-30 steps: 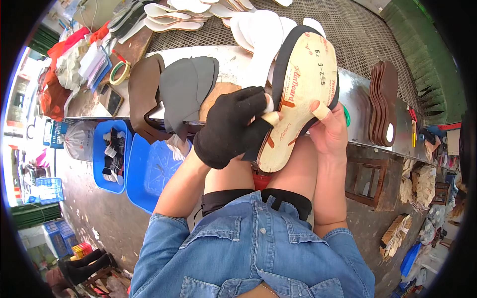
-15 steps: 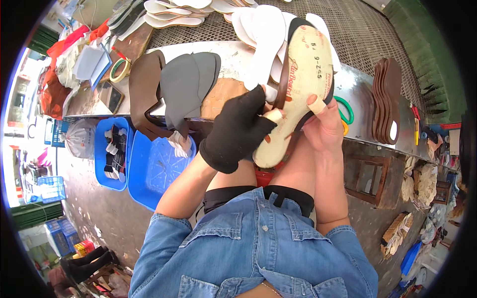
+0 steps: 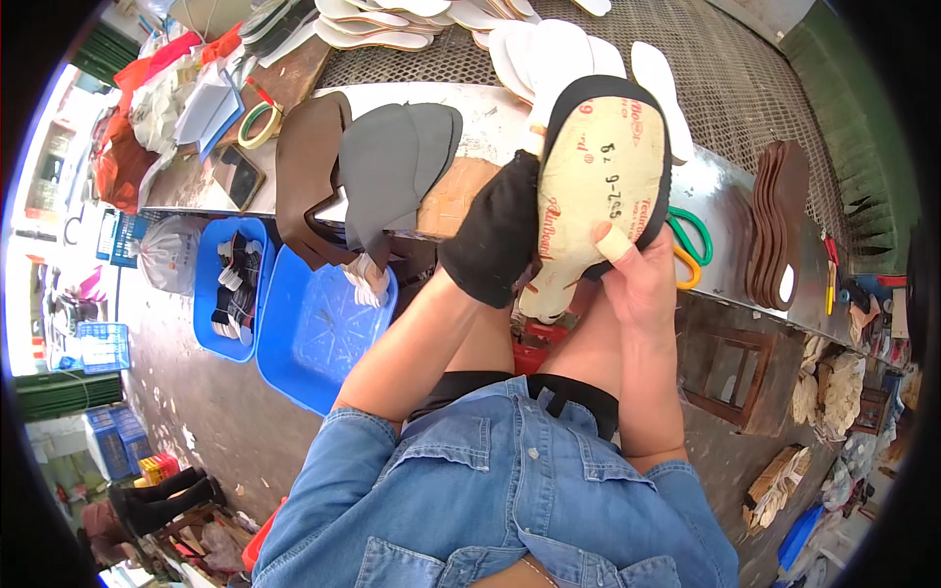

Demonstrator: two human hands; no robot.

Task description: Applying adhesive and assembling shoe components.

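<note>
A cream insole board point(image 3: 600, 181) with red and black print and a dark strip round its toe stands raised over my lap, toe end up. My left hand point(image 3: 490, 235), in a black glove with bare taped fingertips, closes on its left edge. My bare right hand point(image 3: 639, 279) grips the lower right edge, its taped thumb on the board's face and its fingers hidden behind. Just past the board lie several white insoles point(image 3: 549, 54). Right of it, scissors point(image 3: 689, 240) with green and yellow handles rest at the bench edge, partly covered.
Grey point(image 3: 392, 152) and brown sole-shaped sheets point(image 3: 306, 147) hang over the bench edge on the left, beside cardboard point(image 3: 456, 196). Below stand two blue bins point(image 3: 323, 333). Brown insoles point(image 3: 779, 220) are stacked at right. A tape roll point(image 3: 260, 125) and a phone point(image 3: 238, 176) lie far left.
The board has tipped more upright, and its heel end now points away below my hands. My left hand has slid up along its left edge toward the toe. My right hand keeps its grip.
</note>
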